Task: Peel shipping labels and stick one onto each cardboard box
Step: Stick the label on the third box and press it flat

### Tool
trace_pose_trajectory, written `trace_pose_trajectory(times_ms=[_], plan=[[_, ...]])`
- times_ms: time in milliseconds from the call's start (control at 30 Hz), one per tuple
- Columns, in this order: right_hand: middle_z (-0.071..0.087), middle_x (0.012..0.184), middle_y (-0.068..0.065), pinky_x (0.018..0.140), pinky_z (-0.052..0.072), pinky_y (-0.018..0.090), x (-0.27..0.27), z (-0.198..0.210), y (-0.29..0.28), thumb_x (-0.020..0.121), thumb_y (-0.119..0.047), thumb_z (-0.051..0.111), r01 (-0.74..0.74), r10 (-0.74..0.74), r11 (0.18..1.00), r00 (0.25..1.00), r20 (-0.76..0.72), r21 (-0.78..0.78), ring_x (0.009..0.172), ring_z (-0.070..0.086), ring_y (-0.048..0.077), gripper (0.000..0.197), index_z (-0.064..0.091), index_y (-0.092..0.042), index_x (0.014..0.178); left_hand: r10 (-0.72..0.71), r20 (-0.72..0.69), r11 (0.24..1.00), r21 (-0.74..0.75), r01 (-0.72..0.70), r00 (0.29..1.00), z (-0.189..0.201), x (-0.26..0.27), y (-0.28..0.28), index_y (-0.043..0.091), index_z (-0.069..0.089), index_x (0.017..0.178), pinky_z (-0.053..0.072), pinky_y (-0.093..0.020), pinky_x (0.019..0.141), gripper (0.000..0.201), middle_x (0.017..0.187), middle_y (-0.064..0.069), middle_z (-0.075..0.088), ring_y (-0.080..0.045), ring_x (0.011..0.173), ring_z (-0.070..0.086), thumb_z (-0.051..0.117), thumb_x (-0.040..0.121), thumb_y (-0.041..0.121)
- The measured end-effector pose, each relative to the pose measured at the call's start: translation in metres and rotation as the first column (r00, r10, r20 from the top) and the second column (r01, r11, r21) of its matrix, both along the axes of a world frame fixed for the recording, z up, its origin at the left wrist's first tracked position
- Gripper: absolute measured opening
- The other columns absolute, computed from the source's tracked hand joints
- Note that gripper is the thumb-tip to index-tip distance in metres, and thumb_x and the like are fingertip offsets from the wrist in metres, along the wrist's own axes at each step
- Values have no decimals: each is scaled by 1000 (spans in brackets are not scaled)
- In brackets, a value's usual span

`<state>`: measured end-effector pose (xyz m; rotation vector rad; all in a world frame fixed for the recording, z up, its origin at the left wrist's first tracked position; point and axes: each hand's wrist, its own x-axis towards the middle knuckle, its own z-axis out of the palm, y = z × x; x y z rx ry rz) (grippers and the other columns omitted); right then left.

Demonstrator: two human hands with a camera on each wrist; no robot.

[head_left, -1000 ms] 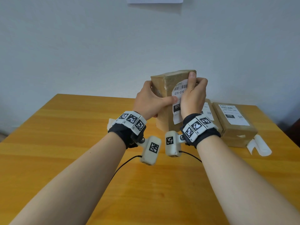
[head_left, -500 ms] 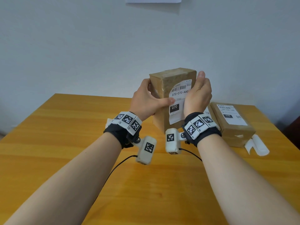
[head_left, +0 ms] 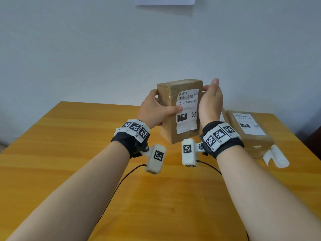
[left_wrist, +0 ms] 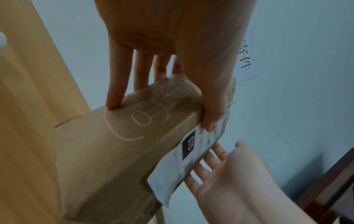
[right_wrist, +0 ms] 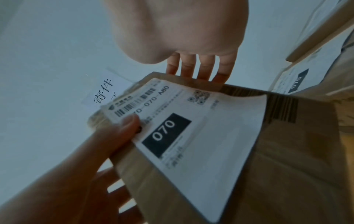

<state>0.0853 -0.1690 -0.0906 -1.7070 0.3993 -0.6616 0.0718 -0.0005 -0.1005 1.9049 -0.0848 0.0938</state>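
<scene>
A brown cardboard box (head_left: 171, 134) is held upright in the air above the wooden table (head_left: 69, 153). A white shipping label (head_left: 187, 110) marked 070 lies on its front face. My left hand (head_left: 156, 110) grips the box from the left, with the thumb (right_wrist: 122, 130) pressed on the label's left edge and the fingers (left_wrist: 114, 94) on the side face. My right hand (head_left: 211, 101) is open, its straight fingers (right_wrist: 199, 66) lying along the box's right side. In the left wrist view the label (left_wrist: 191, 151) has its lower corner standing off the box (left_wrist: 114, 151).
A labelled box (head_left: 248, 131) marked 220 lies on the table at the right, and another labelled box (head_left: 223, 117) shows behind my right wrist. Curled white backing paper (head_left: 276, 156) lies beside them. A paper sheet (head_left: 165, 0) hangs on the wall. Dark furniture (head_left: 312, 140) stands past the table's right edge.
My right hand has come off the label's front, straightened, and moved to the box's right side, leaving the whole label uncovered. The left hand keeps its grip.
</scene>
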Motion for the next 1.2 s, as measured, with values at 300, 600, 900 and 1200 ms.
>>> trace_pose_trajectory(times_ms=[300, 600, 900, 1200], plan=[[59, 116, 2, 73, 47, 38, -5, -7, 19, 101, -68, 21, -66, 58, 976, 997, -41, -205, 106, 61, 25, 53, 43, -23, 118, -29, -82, 999, 25, 31, 996, 3, 4, -3, 25, 50, 134, 68, -49, 66, 85, 118, 1, 70, -22, 100, 76, 96, 67, 47], [60, 124, 3, 97, 49, 57, -12, -1, 29, 91, -77, 12, 61, -61, 966, 998, 7, -250, 115, 59, 32, 72, 45, -20, 119, -49, -81, 998, 40, 53, 995, 12, -2, -6, 20, 48, 138, 67, -50, 62, 90, 121, 0, 66, -24, 102, 73, 96, 67, 49], [59, 97, -6, 93, 53, 56, -13, -3, 22, 82, -86, 15, 108, -95, 945, 994, 56, -309, 86, 66, 24, 68, 36, -26, 104, -82, -48, 993, 83, 86, 995, 15, 0, -2, 23, 52, 135, 67, -49, 59, 84, 116, 0, 69, -24, 97, 75, 96, 66, 46], [57, 78, -11, 97, 50, 56, -5, -5, 13, 96, -77, 21, 105, -106, 969, 994, 6, -225, 85, 66, 25, 63, 47, -19, 101, -96, -24, 985, 144, 99, 995, 13, -1, 3, 25, 52, 136, 67, -48, 62, 82, 117, 7, 63, -20, 98, 73, 96, 69, 43]])
